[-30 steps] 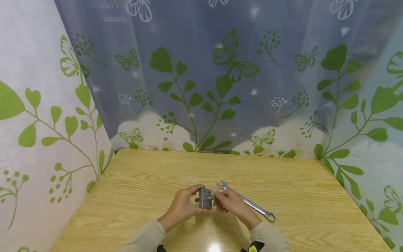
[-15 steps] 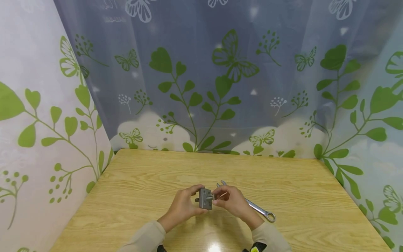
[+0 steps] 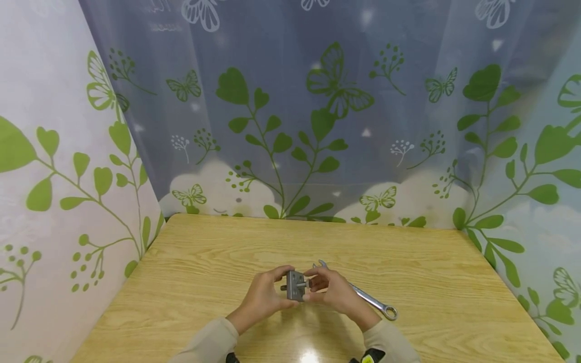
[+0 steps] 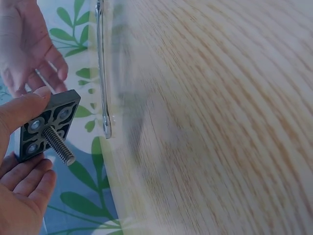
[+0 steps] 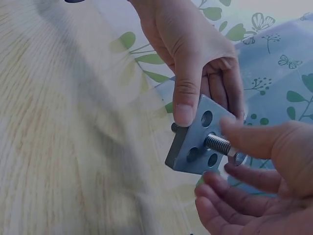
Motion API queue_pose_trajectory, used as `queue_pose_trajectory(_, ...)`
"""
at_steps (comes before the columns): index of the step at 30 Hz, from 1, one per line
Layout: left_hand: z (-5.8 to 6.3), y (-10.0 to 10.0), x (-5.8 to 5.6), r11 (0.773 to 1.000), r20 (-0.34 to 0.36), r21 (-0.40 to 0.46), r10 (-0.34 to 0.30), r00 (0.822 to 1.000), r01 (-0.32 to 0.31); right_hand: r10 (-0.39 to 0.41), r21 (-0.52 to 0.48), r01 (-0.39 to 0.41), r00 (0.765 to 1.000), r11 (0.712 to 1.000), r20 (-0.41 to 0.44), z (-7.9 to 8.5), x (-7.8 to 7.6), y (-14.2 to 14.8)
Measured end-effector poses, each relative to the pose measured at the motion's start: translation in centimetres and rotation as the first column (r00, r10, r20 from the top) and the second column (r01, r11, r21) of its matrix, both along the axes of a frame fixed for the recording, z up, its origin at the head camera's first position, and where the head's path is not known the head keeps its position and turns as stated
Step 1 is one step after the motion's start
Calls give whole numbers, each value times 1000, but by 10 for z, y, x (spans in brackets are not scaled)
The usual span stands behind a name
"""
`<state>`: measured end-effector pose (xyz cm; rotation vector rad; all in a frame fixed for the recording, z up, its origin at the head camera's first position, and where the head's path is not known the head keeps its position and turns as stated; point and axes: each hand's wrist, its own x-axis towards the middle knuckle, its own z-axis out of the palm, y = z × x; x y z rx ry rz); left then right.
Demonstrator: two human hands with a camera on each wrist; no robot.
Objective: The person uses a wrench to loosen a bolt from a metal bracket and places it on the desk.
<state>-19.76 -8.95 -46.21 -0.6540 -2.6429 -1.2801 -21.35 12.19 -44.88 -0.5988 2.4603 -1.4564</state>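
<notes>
My left hand grips a square grey metal plate by its opposite edges, thumb on one and fingers on the other. A threaded bolt runs through the plate's middle, its hex head on the side facing my right hand. Out of the ribbed back sticks the threaded end, in the left wrist view. Several round holes surround the bolt. My right hand is spread loosely around the bolt head, thumb and fingers apart, with fingertips close by the plate's face.
A combination wrench lies slantwise on the wooden table, partly behind my right hand. Patterned curtains with green leaves and butterflies enclose the table at the back and sides.
My right hand has gone from pinching the bolt head to spread fingers around it, its knuckles turned up and outward. The left hand and plate have stayed nearly still.
</notes>
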Motion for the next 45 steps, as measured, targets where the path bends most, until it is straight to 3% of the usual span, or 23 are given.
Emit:
queue_pose_trajectory(7, -1, 0, -1, 1000, -9, 12, 12, 1000, -11, -19, -60, 27, 991, 998, 130, 0, 2, -1)
queue_pose_trajectory(13, 1, 1, 1, 1000, -3, 23, 4, 1000, -4, -49, -64, 60, 987, 996, 155, -2, 1, -5)
queue_pose_trajectory(18, 2, 1, 2, 1000, 7, 16, 0, 1000, 0, -27, -38, 31, 993, 999, 117, -1, -1, -4)
queue_pose_trajectory(25, 1, -1, 1, 1000, 6, 2, -2, 1000, 2, -1, -57, -2, 999, 998, -38, -1, -3, -1)
queue_pose_trajectory(35, 4, -1, 0, 1000, -3, 15, -10, 1000, 10, 16, -80, -22, 997, 997, -70, 3, -3, -3)
queue_pose_trajectory(39, 4, -1, 0, 1000, -3, 15, -12, 1000, 12, 16, -48, -17, 999, 999, -35, 2, -1, -3)
queue_pose_trajectory(45, 0, -1, 1, 1000, -23, 16, -1, 1000, 2, -23, -17, 25, 996, 1000, 91, -1, 2, -3)
